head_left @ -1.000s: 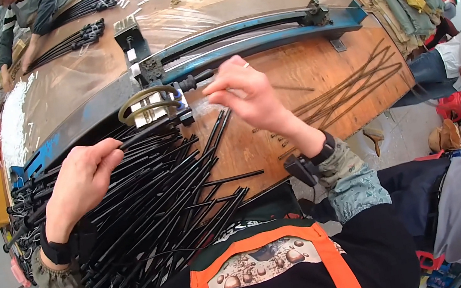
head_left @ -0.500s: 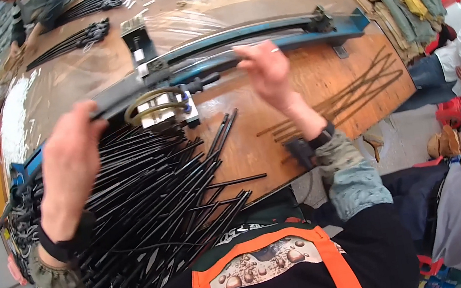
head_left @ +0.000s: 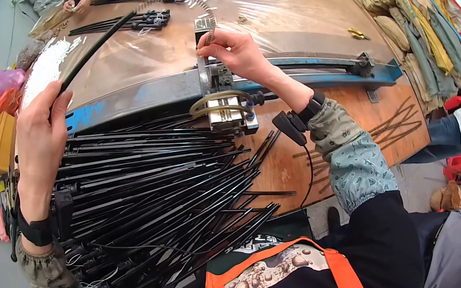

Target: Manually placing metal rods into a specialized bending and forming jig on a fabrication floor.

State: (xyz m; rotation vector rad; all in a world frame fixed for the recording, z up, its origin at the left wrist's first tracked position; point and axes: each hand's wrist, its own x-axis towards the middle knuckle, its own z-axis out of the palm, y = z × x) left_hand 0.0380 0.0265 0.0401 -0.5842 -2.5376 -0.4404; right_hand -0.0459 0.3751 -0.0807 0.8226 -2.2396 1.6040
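My left hand (head_left: 40,130) is closed around the lower end of a black metal tube (head_left: 99,49), which is raised and slants up to the right above the bench. A thin coil spring (head_left: 205,9) arches from near the tube's upper tip toward my right hand; part of its arc is hard to see. My right hand (head_left: 235,51) pinches the spring's end, above the clamp block of a blue rail fixture (head_left: 144,100). In front of the rail sits a silver clamp unit (head_left: 224,112) with a yellowish hose.
Many black tubes (head_left: 148,200) lie piled at the near left. Brown rods (head_left: 387,133) rest on the right of the wooden bench. Yellow-handled pliers (head_left: 357,33) lie farther back. Another person's hands (head_left: 80,3) work at the far left, near bundled black tubes (head_left: 122,24).
My left hand has lifted, and the black tube now slants up over the bench. My right hand has moved from over the rail to the clamp block, pinching the spring. The view has shifted.
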